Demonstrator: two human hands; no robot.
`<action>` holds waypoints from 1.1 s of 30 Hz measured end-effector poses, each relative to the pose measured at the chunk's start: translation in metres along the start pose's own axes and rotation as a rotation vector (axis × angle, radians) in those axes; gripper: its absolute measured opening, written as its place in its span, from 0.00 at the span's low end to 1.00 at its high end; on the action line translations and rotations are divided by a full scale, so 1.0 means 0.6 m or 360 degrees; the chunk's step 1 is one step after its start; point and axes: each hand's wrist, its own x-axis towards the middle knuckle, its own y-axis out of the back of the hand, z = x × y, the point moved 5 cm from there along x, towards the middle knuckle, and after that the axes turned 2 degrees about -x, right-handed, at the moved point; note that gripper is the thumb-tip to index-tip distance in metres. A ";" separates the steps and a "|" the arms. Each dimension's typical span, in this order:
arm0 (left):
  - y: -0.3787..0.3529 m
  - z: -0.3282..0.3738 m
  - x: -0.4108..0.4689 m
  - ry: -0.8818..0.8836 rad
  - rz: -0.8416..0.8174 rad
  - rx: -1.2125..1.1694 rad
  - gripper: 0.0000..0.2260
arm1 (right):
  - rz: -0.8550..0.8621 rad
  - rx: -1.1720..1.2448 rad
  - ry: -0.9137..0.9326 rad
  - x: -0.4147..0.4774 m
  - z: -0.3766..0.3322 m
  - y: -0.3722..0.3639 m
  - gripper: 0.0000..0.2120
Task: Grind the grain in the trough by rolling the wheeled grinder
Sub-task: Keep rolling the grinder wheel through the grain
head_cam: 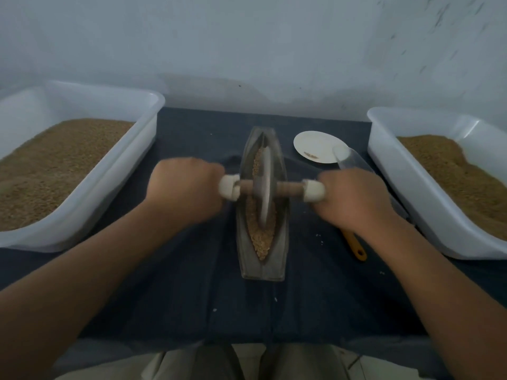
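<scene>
The grey-wheeled, wooden-axled grinder (264,187) is clamped by left grip (186,187) and right grip (354,198) midway along the grey boat-shaped metal trough (263,270); room is seen toward both tips.

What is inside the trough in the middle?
Crushed grain lies along the trough, and the grinder stands in it on its wheel. The grain under the wheel and the trough's bottom are covered.

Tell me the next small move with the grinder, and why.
Probably roll the wheeled grinder toward you. Its wheel sits about midway along the trough, the left hand and right hand each grip a handle end, and grain lies heaped at the near end, ahead of the wheel.
</scene>
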 end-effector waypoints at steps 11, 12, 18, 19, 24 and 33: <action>-0.047 -0.020 0.111 0.0089 -0.0051 0.0040 0.15 | 0.0147 -0.0034 -0.0204 0.088 0.005 -0.031 0.15; -0.047 -0.022 0.125 0.0103 -0.0067 0.0028 0.15 | 0.0142 -0.0005 -0.0223 0.103 0.005 -0.029 0.16; -0.021 -0.011 0.047 0.0076 -0.0136 -0.0024 0.11 | 0.0028 -0.0019 -0.0085 0.046 -0.001 -0.006 0.13; -0.013 -0.008 0.017 0.0029 -0.0098 -0.0015 0.13 | 0.0084 -0.0046 -0.0022 0.016 -0.004 0.001 0.14; 0.009 -0.009 -0.051 -0.0102 0.0075 -0.0030 0.25 | 0.0281 0.0069 0.0206 -0.058 -0.011 0.022 0.11; -0.039 -0.019 0.127 0.0104 -0.0055 0.0013 0.14 | 0.0021 0.0010 -0.0237 0.113 -0.001 -0.033 0.11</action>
